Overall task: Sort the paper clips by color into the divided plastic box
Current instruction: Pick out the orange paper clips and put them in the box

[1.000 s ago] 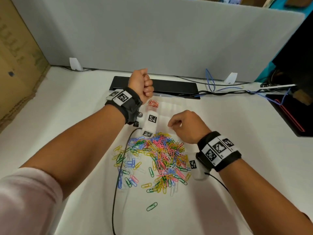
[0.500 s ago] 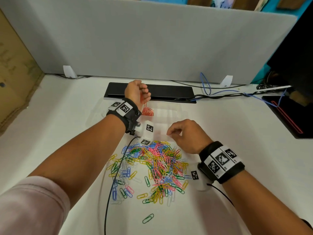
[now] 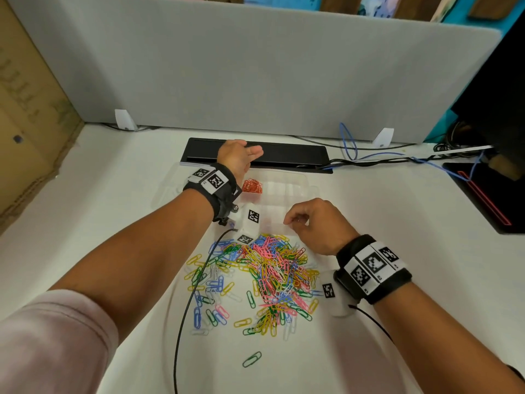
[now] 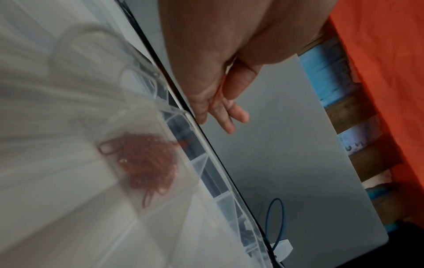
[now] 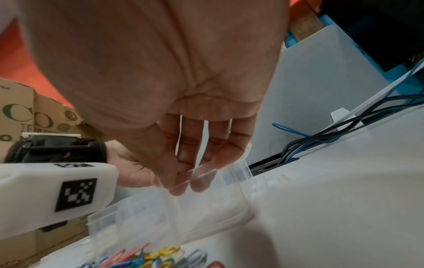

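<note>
A clear divided plastic box (image 3: 287, 189) lies open beyond a mixed pile of colored paper clips (image 3: 272, 268). One far-left compartment holds a heap of red clips (image 3: 252, 185), also blurred in the left wrist view (image 4: 146, 161). My left hand (image 3: 241, 156) hovers over the box's far edge, fingers (image 4: 229, 116) straight and empty. My right hand (image 3: 292, 221) curls over the near wall of the box (image 5: 160, 217), fingertips (image 5: 197, 185) inside and thumb outside, pinching it.
A lone green clip (image 3: 252, 359) lies near the front. A black strip (image 3: 284, 155) with cables (image 3: 369, 157) runs behind the box, below a grey partition (image 3: 255, 66). A cardboard box (image 3: 28, 123) stands at left. A black wrist cable (image 3: 184, 308) crosses the pile's left side.
My left hand was a fist over the box; it has opened and the red clips have dropped into the compartment. The right hand has stayed on the box's near wall.
</note>
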